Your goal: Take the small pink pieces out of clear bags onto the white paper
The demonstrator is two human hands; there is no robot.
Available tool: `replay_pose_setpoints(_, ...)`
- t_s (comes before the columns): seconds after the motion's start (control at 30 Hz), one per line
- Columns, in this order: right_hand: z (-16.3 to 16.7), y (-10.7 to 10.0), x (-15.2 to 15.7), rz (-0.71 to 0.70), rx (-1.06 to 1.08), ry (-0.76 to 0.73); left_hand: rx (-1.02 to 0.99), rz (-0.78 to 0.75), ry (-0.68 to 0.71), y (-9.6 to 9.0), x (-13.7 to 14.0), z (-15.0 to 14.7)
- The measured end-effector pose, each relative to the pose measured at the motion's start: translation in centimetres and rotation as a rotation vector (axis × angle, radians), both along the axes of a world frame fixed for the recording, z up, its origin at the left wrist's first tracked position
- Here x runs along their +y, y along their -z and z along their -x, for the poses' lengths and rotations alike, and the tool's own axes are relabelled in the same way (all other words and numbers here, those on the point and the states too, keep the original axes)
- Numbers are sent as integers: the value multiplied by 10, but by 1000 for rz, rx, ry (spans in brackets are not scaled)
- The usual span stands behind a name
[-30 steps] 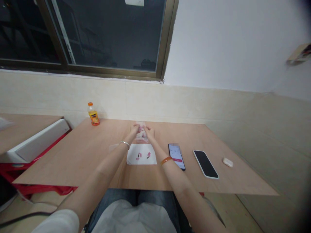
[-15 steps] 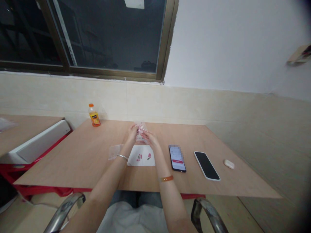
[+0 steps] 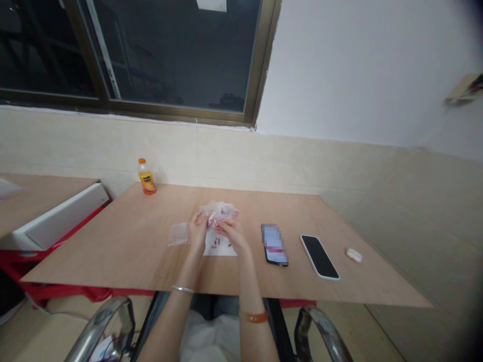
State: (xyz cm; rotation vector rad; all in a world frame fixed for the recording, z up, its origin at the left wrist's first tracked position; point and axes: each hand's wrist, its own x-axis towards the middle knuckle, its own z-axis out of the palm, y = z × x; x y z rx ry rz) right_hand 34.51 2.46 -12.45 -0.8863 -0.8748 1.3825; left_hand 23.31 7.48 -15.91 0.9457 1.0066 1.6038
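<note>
Between both hands is a clear plastic bag (image 3: 219,211) with small pink and red bits in it. My left hand (image 3: 198,231) grips the bag's left side, fingers closed. My right hand (image 3: 232,232) pinches its lower right part. Beneath them lies a white sheet of paper (image 3: 221,250), partly hidden by the hands and the bag, with several small pink and dark pieces (image 3: 216,242) on it. A flat clear plastic bag (image 3: 178,234) rests on the table just left of my left hand.
On the wooden table (image 3: 151,251), to the right, lie a phone with a lit screen (image 3: 274,245), a white-framed phone with a dark screen (image 3: 320,257) and a small white case (image 3: 353,255). An orange juice bottle (image 3: 147,177) stands at the back left. Metal chair arms (image 3: 324,332) flank me.
Both hands have drawn back toward me with the bag. It now spreads wider above the fingers and covers more of the paper.
</note>
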Motion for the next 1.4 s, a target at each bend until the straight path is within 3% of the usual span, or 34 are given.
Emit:
replay_pose_setpoints(0.17, 5, -1, 2, 5, -114, 92, 139, -24, -71, -1, -9, 5)
replay_pose_setpoints(0.33, 11, -6, 0, -101, -181, 242, 401, -175, -114, -24, -22, 15)
replay_pose_setpoints(0.4, 14, -10, -3, -166, -198, 280, 424, -210, 11, -37, -27, 18)
replay_pose_setpoints(0.53, 16, -19, -8, -211, -198, 317, 344, -137, 395, -60, -39, 16)
replay_pose_setpoints(0.8, 8, -37, -21, -211, -238, 239, 330, -137, 513, -85, -53, 21)
replay_pose_setpoints(1.0, 8, -45, -25, -190, -246, 208, 274, -137, 349, -86, -54, 19)
replay_pose_setpoints(1.2, 11, -37, -22, -177, -213, 127, 290, -138, 253, -77, -50, 11)
replay_pose_setpoints(1.4, 27, -29, -16, -262, -314, 262, 331, -157, 87, -70, -53, 2)
